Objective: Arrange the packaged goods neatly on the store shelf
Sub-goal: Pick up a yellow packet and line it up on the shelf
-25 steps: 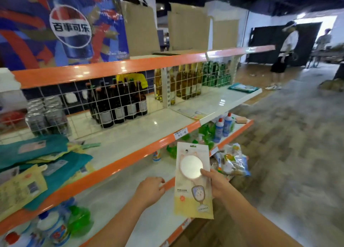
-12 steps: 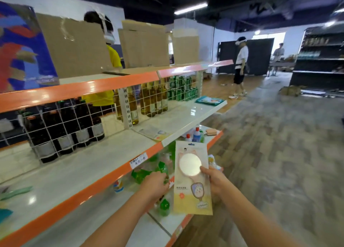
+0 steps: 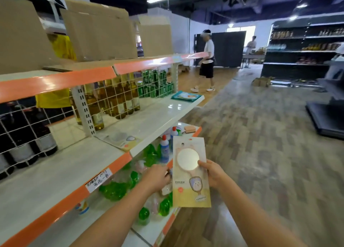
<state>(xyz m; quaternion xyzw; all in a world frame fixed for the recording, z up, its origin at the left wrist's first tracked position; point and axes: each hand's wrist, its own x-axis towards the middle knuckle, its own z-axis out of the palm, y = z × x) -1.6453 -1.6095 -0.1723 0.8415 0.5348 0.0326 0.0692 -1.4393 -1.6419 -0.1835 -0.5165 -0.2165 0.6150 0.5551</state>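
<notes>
My right hand pinches the packet by its right edge, thumb on the front, holding it upright in the air before the lower shelf. My left hand hovers near the packet's left edge, fingers loosely curled round nothing I can see. The packet is a flat, glossy card, cream and yellow, with a round pale disc showing. Held by one edge, it could slip or bend. A matching packet lies flat on the middle shelf; laying mine askew there would spoil the row.
</notes>
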